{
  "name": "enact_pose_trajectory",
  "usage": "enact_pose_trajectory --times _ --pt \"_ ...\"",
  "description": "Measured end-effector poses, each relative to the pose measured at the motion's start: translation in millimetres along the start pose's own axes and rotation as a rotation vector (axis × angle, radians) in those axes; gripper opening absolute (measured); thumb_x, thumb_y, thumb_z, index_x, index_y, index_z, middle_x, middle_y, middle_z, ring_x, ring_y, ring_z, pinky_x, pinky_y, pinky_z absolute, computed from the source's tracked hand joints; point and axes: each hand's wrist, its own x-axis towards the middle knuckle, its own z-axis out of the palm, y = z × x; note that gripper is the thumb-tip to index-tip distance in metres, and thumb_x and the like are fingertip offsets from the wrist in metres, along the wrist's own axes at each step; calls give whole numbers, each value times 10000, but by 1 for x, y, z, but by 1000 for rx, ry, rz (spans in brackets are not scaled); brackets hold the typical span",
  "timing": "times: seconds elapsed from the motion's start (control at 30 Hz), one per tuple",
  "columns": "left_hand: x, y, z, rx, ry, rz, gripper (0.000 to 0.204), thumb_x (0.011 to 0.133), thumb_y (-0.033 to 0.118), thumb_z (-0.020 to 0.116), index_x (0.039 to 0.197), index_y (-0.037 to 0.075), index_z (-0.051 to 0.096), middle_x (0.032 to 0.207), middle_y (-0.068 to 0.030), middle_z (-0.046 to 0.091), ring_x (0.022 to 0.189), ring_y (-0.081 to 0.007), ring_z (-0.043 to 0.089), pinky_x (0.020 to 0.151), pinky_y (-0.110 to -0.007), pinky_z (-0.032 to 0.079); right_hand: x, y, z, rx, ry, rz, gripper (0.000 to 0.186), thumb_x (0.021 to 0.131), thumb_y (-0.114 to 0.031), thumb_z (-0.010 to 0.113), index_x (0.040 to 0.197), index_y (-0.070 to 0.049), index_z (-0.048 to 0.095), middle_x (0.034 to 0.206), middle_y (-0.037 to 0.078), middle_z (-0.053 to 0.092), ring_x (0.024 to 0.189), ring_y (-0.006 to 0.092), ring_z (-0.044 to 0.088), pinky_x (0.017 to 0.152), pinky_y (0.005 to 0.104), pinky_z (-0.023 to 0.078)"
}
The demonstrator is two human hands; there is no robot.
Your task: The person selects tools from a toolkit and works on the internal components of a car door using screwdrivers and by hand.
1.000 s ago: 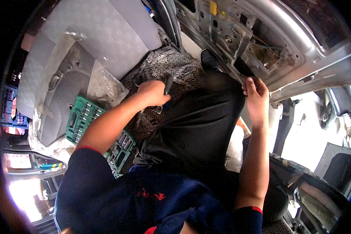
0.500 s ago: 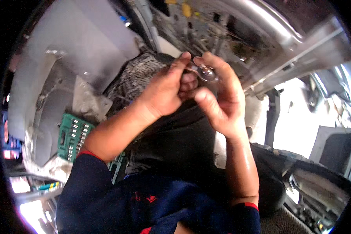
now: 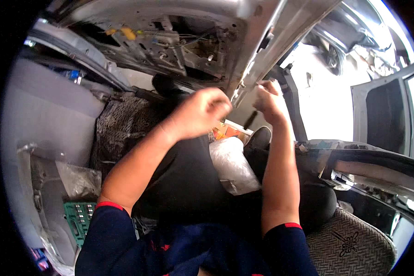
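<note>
My left hand (image 3: 210,110), its blurred fingers curled, is above my dark trouser leg, left of the door edge; whatever it may hold is hidden. My right hand (image 3: 268,95) is closed beside the bare metal lower edge (image 3: 244,78) of the opened-up door; I cannot make out what it grips. A dark bar or handle (image 3: 250,119) shows just below it, and I cannot tell whether the hand holds it. A crumpled clear plastic bag (image 3: 232,163) lies between my legs.
The door's inner panel (image 3: 193,48) carries wires and yellow parts. A green socket case (image 3: 78,218) and grey trim piece (image 3: 39,188) lie at left. Below my hands is a box (image 3: 230,129); patterned seat (image 3: 349,248) at lower right, bright opening (image 3: 324,106) at right.
My view has swung toward the door. My hands, together over a small shiny part half a second ago, have parted, the right one now at the door's edge. The bag has come into view.
</note>
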Motion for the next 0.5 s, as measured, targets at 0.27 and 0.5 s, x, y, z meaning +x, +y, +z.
enact_pose_trajectory --times 0.27,0.5 --pt "30 -39 -30 -672 265 -200 171 1013 197 471 1043 83 595 893 1 574 840 -120 561 801 -317 512 39 34 28 352 72 -145 159 998 -125 514 1134 -44 512 746 7 486 614 99 496 527 274 451" --pt "35 -48 -27 -1025 177 -156 158 1014 245 471 1009 112 556 907 -3 531 815 -139 513 843 -344 474 42 34 32 275 44 -175 97 1016 -104 512 1099 -55 507 804 -10 466 631 75 459 548 254 429"
